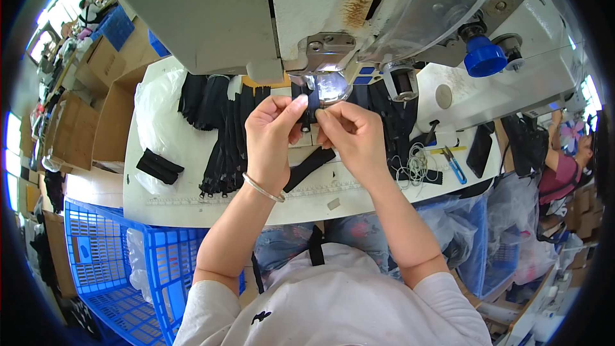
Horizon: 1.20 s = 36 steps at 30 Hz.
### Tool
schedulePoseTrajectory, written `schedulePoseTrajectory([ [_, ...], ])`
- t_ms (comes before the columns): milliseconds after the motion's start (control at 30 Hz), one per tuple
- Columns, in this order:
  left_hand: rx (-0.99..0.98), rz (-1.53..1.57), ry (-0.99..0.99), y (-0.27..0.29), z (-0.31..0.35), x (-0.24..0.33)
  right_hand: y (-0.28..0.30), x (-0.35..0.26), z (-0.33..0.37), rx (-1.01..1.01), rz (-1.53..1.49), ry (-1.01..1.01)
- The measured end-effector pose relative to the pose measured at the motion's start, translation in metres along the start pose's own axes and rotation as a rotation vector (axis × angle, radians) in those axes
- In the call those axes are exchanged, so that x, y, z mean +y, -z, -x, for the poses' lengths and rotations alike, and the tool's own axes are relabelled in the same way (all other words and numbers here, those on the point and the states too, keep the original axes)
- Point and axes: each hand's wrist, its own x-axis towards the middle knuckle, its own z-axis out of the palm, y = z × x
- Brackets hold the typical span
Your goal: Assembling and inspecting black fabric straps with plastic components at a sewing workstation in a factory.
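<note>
My left hand (272,134) and my right hand (353,140) meet just below the head of a sewing machine (198,19). Between them is a black zipper (305,118), pinched by the thumb and fingers of both hands. Light from the machine falls on its upper part, and the fingers cover some of it. Left of my left hand, a bundle of black zippers (225,157) lies on the white table (352,204), pulls toward me. Below the hands rests a black strip (310,170). More black zippers (384,115) lie to the right, partly behind my right hand.
On the right are a tangle of pale cord (418,165), blue-handled thread snips (456,170) and a dark phone (479,152). A plastic bag (154,106) and folded black pieces (159,166) sit left. A blue crate (150,237) stands lower left; another person (557,176) is far right.
</note>
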Motion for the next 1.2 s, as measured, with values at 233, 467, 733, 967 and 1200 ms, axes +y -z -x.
schedulePoseTrajectory([
  [233,0.049,0.034,-0.055,-0.007,-0.017,0.003,-0.001,-0.016,-0.008,0.056,0.151,-0.055],
  [467,0.043,0.029,-0.083,-0.005,-0.035,0.0,0.0,0.004,0.028,0.056,0.08,-0.145],
  [733,-0.018,-0.046,-0.051,0.003,-0.048,0.004,0.026,0.037,0.074,0.031,0.012,-0.28],
  [967,-0.036,-0.011,-0.071,0.001,-0.049,0.008,0.076,0.052,0.037,0.227,0.707,-0.005],
  [1200,0.207,-0.459,-0.166,0.048,-0.029,0.005,0.103,0.097,-0.001,0.306,1.187,0.099],
])
